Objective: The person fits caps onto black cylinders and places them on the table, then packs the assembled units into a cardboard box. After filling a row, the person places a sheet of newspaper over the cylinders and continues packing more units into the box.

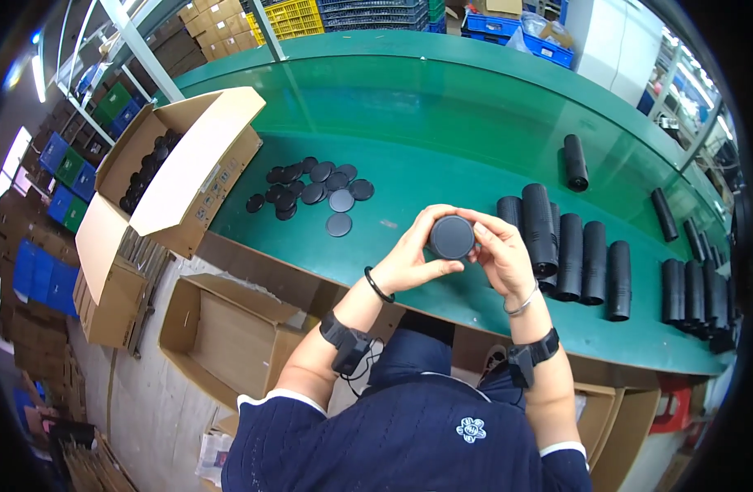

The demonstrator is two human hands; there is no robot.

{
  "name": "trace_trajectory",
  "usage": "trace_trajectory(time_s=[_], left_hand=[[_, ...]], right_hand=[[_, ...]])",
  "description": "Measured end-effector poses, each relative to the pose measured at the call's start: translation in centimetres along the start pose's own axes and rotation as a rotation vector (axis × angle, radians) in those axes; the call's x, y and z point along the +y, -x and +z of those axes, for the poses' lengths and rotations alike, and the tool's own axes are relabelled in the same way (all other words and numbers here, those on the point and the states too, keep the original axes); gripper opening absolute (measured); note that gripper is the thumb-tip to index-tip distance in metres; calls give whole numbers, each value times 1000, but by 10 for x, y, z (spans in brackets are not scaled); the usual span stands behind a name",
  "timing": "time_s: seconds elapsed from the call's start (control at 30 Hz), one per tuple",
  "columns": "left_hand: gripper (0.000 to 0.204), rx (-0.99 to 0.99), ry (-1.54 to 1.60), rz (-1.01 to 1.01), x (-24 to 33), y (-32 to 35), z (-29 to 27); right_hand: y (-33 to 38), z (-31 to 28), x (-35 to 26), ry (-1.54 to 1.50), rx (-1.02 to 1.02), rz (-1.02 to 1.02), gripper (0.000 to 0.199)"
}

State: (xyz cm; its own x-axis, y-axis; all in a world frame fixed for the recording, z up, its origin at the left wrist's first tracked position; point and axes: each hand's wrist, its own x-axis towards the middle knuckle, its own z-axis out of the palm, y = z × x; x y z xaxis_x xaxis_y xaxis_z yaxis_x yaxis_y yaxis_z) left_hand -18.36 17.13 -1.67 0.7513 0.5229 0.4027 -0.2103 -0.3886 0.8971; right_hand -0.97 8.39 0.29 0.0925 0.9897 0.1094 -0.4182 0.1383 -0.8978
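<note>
A: Where is the round black piece (453,238) sitting?
B: It is resting between the left hand (413,258) and the right hand (508,261), above the near edge of the green desk (442,180), its flat face pointing up at the camera.

A: And the grip?
B: Both hands are grasping it: the left fingers and thumb are curling round its left side, and the right ones are pressing at its right edge. The face is hiding what lies underneath, so its depth is staying unclear.

A: Which boxes are holding things?
B: A cardboard box (221,189) at the left end is standing with its flaps open, holding a heap of black discs (151,172). More loose discs (313,193) are lying on the desk beside it. Below, an open carton (237,336) is showing its brown inside.

A: Anything behind?
B: A blue crate (553,53) is carrying brown cardboard and clear plastic. Black tubes (569,258) are crowding together to the right of the hands.
</note>
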Motion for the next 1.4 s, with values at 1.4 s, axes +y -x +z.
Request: trace_trajectory(time_s=[1.4], left_hand=[[19,113,592,-452,-35,-63,54]], right_hand=[[239,-350,-132,2355,1477,164,65]])
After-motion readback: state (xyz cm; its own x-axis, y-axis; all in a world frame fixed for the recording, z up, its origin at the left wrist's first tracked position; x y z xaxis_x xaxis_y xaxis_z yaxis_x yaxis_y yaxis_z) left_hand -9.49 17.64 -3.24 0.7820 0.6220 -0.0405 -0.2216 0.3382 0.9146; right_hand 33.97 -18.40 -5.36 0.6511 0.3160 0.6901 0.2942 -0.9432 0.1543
